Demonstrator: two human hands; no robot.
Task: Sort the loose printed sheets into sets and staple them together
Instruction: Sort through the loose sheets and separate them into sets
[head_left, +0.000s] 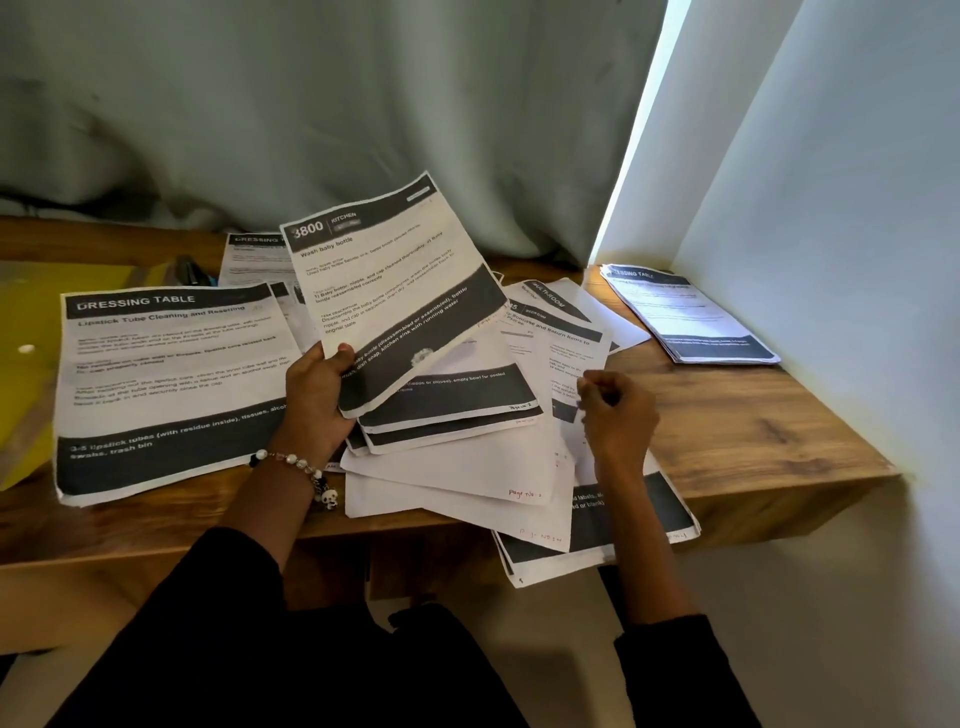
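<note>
A person sits at a wooden desk strewn with printed sheets. The left hand pinches the lower left corner of a black-banded white sheet headed "Kitchen", raised off the desk, its long axis tilting away and to the right. The right hand hovers loosely curled, holding nothing, just above the jumbled loose pile of printed pages at the desk's front edge. That pile lies directly beneath and between both hands, the right hand nearer. A neater stack of sheets rests at the far right corner.
</note>
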